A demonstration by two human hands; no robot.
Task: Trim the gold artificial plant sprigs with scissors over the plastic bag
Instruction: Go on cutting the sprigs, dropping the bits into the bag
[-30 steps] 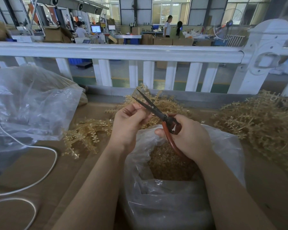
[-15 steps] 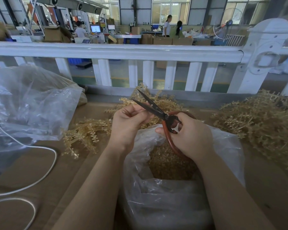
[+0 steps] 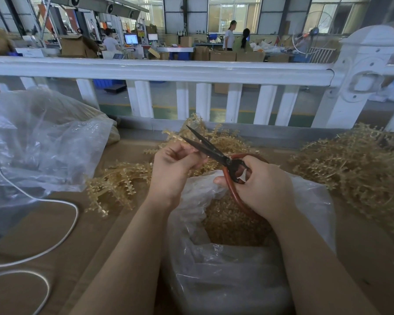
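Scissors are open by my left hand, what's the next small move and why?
Probably squeeze the scissors closed. Their blades stand apart right at the fingertips of the left hand, which seems to pinch a small piece there, though it is hard to see. The right hand holds the handles above the open plastic bag, so offcuts should drop in.
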